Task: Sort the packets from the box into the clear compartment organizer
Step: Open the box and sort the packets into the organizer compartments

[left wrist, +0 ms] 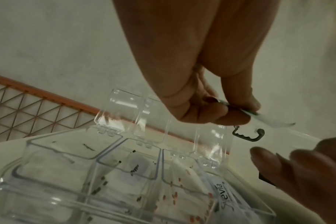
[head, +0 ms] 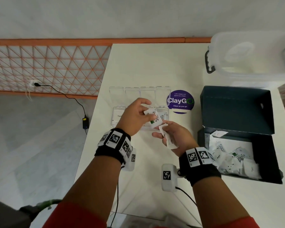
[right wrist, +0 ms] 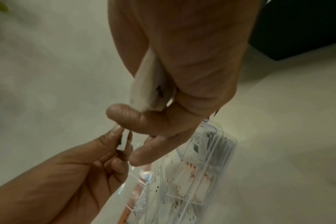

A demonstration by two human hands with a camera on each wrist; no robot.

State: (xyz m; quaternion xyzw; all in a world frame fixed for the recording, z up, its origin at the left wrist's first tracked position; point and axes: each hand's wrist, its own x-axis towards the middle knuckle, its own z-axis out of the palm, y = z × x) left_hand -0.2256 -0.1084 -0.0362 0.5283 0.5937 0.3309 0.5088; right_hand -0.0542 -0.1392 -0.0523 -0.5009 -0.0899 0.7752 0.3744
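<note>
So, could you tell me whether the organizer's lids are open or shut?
Open: the organizer's clear lids are flipped back beyond the compartments, which lie uncovered.

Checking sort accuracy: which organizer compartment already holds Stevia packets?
The rightmost compartment, nearest the purple ClayGo sticker; Stevia lettering shows through it, unlike the others.

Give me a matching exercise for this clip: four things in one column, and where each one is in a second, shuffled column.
Things:
1. Stevia packet
2. white packets
3. dark box
4. round purple sticker

Places:
A. on the table between the organizer and the box
B. pinched in the left hand
C. open at the right of the table, packets inside
D. held in the right hand

Pairs: 1-B, 2-D, 3-C, 4-A
</note>
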